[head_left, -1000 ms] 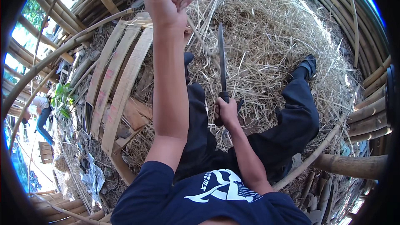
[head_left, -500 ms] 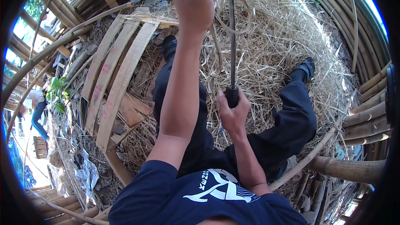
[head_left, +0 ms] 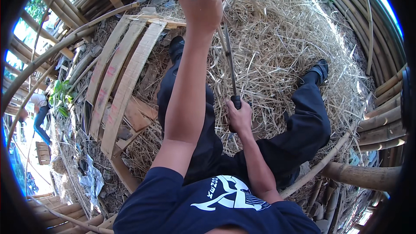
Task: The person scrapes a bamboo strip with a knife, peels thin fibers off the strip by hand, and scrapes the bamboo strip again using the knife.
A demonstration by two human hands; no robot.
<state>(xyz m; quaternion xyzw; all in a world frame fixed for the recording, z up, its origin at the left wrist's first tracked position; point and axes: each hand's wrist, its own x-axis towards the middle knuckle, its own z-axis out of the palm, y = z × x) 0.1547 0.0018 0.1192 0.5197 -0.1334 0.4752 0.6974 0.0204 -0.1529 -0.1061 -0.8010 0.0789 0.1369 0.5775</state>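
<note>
My right hand is closed round the black handle of a long, narrow-bladed knife. The dark blade points away from me, its far end close by my left hand. At the top edge my left hand is closed, with its fingers turned from view. It seems to grip a thin bamboo strip, which hangs down beside the blade. The grip itself is hidden, and the picture's edge cuts off the hand's far side. Pale, curled shavings hang by those fingers.
Dry straw and shavings cover the ground between my feet. A slatted wooden pallet leans at left. Bamboo poles are stacked at right and across the back. A thick bamboo pole juts in near my right hip. Another person is far left.
My right hand has turned and shifted slightly left and nearer to me. The knife blade has tilted left, closer to my left hand and the strip. My left hand has hardly moved.
</note>
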